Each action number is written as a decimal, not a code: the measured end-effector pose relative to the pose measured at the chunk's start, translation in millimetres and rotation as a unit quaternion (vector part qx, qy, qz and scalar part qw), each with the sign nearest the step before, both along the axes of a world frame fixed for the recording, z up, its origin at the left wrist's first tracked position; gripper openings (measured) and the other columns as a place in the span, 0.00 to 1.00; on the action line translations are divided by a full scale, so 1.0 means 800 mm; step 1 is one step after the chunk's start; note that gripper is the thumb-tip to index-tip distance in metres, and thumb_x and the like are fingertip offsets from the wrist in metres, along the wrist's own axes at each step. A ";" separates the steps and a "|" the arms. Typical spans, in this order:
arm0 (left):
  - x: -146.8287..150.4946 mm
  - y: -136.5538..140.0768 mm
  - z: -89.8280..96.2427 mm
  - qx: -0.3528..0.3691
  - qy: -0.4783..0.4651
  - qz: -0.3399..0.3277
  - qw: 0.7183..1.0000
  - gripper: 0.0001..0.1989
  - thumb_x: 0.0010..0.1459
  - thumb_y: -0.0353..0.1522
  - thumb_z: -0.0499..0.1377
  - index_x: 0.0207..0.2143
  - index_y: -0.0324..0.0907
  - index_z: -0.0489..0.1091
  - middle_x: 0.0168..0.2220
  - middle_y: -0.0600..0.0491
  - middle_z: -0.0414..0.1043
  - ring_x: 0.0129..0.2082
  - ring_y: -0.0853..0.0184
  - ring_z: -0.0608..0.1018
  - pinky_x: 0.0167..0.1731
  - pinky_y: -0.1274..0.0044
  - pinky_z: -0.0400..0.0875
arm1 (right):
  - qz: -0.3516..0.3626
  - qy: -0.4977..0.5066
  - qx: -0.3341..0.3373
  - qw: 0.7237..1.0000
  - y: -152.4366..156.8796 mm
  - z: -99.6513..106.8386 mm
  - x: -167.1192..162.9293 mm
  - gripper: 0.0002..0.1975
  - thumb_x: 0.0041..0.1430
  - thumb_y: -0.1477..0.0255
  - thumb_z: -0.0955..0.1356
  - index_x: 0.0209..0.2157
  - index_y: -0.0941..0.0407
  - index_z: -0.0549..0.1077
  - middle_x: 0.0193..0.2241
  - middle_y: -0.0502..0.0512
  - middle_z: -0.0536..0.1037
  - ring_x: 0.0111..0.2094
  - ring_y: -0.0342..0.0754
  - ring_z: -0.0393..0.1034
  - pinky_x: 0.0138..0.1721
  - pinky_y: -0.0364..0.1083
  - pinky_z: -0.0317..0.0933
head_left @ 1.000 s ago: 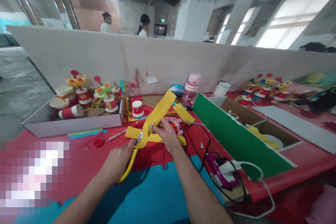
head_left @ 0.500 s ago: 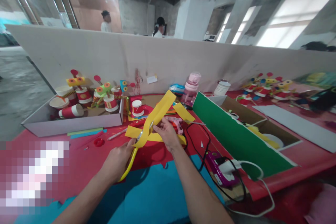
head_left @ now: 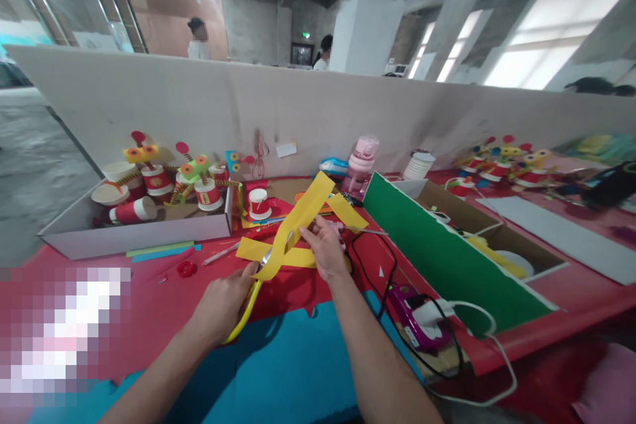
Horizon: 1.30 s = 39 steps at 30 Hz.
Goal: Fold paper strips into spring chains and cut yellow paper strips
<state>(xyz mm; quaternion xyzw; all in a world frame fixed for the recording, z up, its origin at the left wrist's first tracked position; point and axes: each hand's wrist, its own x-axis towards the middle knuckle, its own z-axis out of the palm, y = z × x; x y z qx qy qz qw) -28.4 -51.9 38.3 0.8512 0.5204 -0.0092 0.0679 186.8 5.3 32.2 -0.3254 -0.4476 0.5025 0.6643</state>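
My left hand [head_left: 230,295] is closed round yellow-handled scissors [head_left: 242,319], whose metal blades point up and away, partly behind a yellow paper strip [head_left: 304,218]. The strip curves up from near the left fingers over the blades. My right hand [head_left: 325,248] pinches the strip's right edge between thumb and fingers. Behind and below it, more yellow strips [head_left: 252,250] lie on the red table cover. Part of a pink glue gun [head_left: 339,230] shows behind my right hand.
At left stands a white box [head_left: 134,238] of paper-cup figures. A green-sided box [head_left: 447,265] lies at right, beside a purple power strip [head_left: 417,324] with cables. Blue paper [head_left: 293,364] covers the near edge. A pink bottle [head_left: 361,162] stands before the grey partition [head_left: 278,106].
My right hand has shifted slightly right along the yellow strip. My left hand and the scissors stay almost where they were. A person in the background has moved right.
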 end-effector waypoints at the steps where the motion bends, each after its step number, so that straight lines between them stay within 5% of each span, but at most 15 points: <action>1: 0.001 -0.001 0.001 0.001 0.002 0.002 1.000 0.27 0.59 0.28 0.47 0.61 0.38 0.50 0.42 0.40 0.73 0.38 0.55 0.79 0.32 0.72 0.67 | 0.003 -0.005 -0.002 1.000 -0.001 0.001 -0.001 0.19 0.48 0.71 0.72 0.44 0.53 0.71 0.40 0.52 0.79 0.42 0.49 0.73 0.48 0.48 0.66; 23: -0.002 0.001 -0.007 0.020 -0.026 0.003 0.999 0.26 0.58 0.27 0.46 0.60 0.39 0.49 0.51 0.38 0.69 0.40 0.55 0.78 0.34 0.71 0.68 | 0.054 -0.036 -0.033 0.997 -0.008 -0.001 -0.016 0.20 0.47 0.69 0.72 0.44 0.53 0.69 0.38 0.52 0.79 0.38 0.50 0.75 0.40 0.49 0.71; 39: 0.001 0.000 0.001 0.001 -0.022 0.011 1.000 0.25 0.58 0.26 0.48 0.58 0.40 0.50 0.43 0.41 0.74 0.37 0.57 0.79 0.31 0.74 0.67 | 0.047 -0.047 -0.032 0.997 -0.009 -0.001 -0.015 0.20 0.47 0.69 0.72 0.44 0.53 0.70 0.39 0.52 0.78 0.39 0.49 0.74 0.39 0.48 0.70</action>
